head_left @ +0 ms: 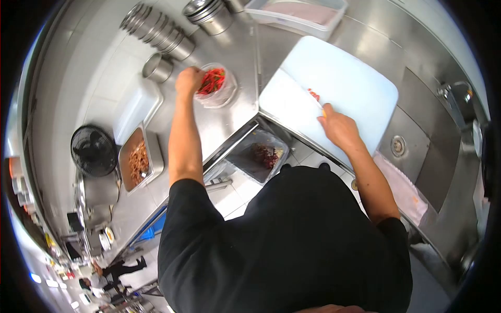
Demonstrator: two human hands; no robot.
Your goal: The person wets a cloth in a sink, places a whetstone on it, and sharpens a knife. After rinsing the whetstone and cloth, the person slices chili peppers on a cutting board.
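Observation:
My left hand [190,81] is at the left rim of a clear plastic tub [225,95], its fingers curled in against the red chillies [213,80] inside. What the fingertips pinch is hidden. On the right, my right hand [340,128] grips the yellow-orange handle of a knife [302,86], whose blade points up and left over a white cutting board [360,78]. A small pile of chopped red chilli [313,94] lies on the board beside the blade.
Stacked steel containers [156,31] stand behind the tub. A metal pan [155,151] of brown food and a black fan [94,150] are at left. Below the counter edge sits a lined waste bin [242,159]. A sink [399,146] lies right; another person [99,281] is far off.

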